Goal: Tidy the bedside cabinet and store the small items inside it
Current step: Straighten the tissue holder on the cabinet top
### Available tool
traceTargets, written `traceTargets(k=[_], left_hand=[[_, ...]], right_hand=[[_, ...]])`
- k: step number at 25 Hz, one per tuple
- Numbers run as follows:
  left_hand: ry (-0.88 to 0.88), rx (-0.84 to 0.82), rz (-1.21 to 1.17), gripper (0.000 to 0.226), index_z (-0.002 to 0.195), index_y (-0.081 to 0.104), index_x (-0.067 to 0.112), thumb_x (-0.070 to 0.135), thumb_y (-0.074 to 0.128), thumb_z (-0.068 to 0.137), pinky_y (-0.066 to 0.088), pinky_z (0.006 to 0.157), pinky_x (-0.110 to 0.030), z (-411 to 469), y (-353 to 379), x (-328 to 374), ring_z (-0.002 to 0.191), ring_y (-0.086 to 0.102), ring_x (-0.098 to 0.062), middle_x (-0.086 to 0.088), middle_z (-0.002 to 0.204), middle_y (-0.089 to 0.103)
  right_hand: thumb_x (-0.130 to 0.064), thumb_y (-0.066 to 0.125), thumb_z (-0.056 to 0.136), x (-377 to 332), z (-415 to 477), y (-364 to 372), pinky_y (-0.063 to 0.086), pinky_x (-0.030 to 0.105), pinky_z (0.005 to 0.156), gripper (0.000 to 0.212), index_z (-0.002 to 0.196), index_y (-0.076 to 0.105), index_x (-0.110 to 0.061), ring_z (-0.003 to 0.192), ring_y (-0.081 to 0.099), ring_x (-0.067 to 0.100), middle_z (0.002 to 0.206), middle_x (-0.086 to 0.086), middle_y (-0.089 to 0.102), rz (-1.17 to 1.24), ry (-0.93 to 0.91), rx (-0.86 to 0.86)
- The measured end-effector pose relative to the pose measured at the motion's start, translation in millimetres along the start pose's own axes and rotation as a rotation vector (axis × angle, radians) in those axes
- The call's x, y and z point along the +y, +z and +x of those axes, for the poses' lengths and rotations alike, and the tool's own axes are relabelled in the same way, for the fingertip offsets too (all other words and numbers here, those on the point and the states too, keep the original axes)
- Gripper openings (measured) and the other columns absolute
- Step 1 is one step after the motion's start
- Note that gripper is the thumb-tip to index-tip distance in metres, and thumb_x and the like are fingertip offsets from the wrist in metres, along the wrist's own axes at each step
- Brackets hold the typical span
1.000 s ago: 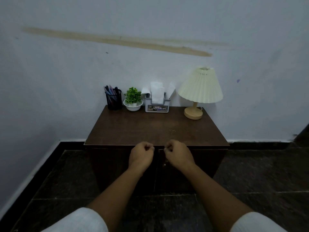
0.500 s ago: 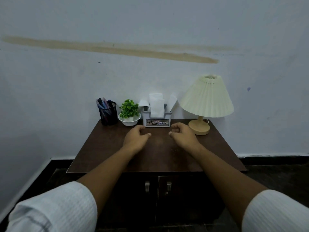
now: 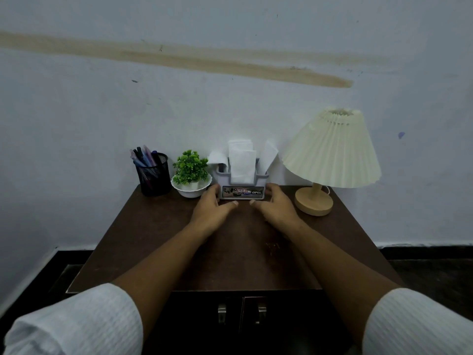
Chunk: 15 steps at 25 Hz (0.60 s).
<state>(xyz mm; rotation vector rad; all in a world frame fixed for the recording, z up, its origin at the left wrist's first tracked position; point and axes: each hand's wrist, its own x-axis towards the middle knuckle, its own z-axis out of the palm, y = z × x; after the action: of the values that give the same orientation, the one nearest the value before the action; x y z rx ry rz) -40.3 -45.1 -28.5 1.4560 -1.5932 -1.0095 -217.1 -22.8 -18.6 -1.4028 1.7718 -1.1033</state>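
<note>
Fingers (image 3: 213,190) of the left hand (image 3: 212,208): curved round the left end of the tissue holder (image 3: 243,192), thumb lying in front of it on the surface. Fingers (image 3: 273,188) of the right hand (image 3: 276,208): curved likewise round the right end, thumb pointing inward, its tip near the left thumb but apart from it. Holder stands on the surface between the two hands.

Sleeves, white, ribbed: left (image 3: 76,324) and right (image 3: 419,326), at the bottom corners, both forearms bare beyond them.

Bedside cabinet (image 3: 230,257), dark brown wood: two doors at the front, both closed, with a metal handle on each, left handle (image 3: 222,313) and right handle (image 3: 261,313), side by side at the centre seam.

Back row on the surface, left to right:
- Pen cup (image 3: 153,176), black mesh, upright, holding several pens.
- Potted plant (image 3: 190,167), green, in a white bowl, just beside the holder.
- Tissue holder, grey, printed label on its front, white tissues (image 3: 242,162) standing up out of the top.
- Lamp (image 3: 332,149), cream pleated shade, round wooden base, near the right hand.

Wall (image 3: 230,111), pale, directly behind the row, with a long tan streak (image 3: 179,57) running across it.
</note>
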Motion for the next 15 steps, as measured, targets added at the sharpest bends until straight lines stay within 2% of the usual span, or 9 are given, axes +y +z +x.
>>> traceTargets(k=[3, 8, 11, 15], left_hand=[[0.021, -0.017, -0.032, 0.098, 0.149, 0.046, 0.022, 0.056, 0.072, 0.061, 0.05, 0.106, -0.044, 4, 1, -6, 0.123, 0.059, -0.014, 0.004, 0.144, 0.055], [0.048, -0.053, -0.033, 0.07, 0.146, 0.049, 0.02, 0.03, 0.077, 0.083, 0.049, 0.107, -0.041, 10, 1, -4, 0.119, 0.06, -0.015, 0.002, 0.138, 0.059], [0.06, 0.002, -0.065, 0.069, 0.149, 0.044, 0.019, 0.03, 0.075, 0.089, 0.044, 0.108, -0.037, 14, 0, -1, 0.122, 0.054, -0.014, 0.005, 0.136, 0.056], [0.168, 0.079, -0.088, 0.073, 0.153, 0.039, 0.025, 0.032, 0.075, 0.089, 0.041, 0.113, -0.038, 24, -1, 16, 0.136, 0.045, -0.016, 0.006, 0.149, 0.047]], right_hand=[[-0.023, 0.077, 0.084, 4, 0, 0, 0.054, 0.045, 0.1, 0.064, 0.141, 0.048, -0.019, 0.116, 0.064, 0.02, 0.13, -0.003, 0.061, 0.003, -0.012, 0.055], [-0.019, 0.075, 0.086, 5, 3, -4, 0.056, 0.05, 0.093, 0.058, 0.138, 0.048, -0.017, 0.107, 0.066, 0.021, 0.105, -0.014, 0.055, -0.001, -0.009, 0.068], [-0.02, 0.075, 0.085, 6, 6, -5, 0.056, 0.048, 0.095, 0.057, 0.136, 0.049, -0.018, 0.109, 0.065, 0.021, 0.12, -0.004, 0.063, -0.016, -0.031, 0.075], [-0.024, 0.074, 0.088, -1, 14, -10, 0.047, 0.039, 0.105, 0.072, 0.149, 0.037, -0.014, 0.129, 0.053, 0.026, 0.143, 0.007, 0.052, -0.085, -0.091, 0.152]])
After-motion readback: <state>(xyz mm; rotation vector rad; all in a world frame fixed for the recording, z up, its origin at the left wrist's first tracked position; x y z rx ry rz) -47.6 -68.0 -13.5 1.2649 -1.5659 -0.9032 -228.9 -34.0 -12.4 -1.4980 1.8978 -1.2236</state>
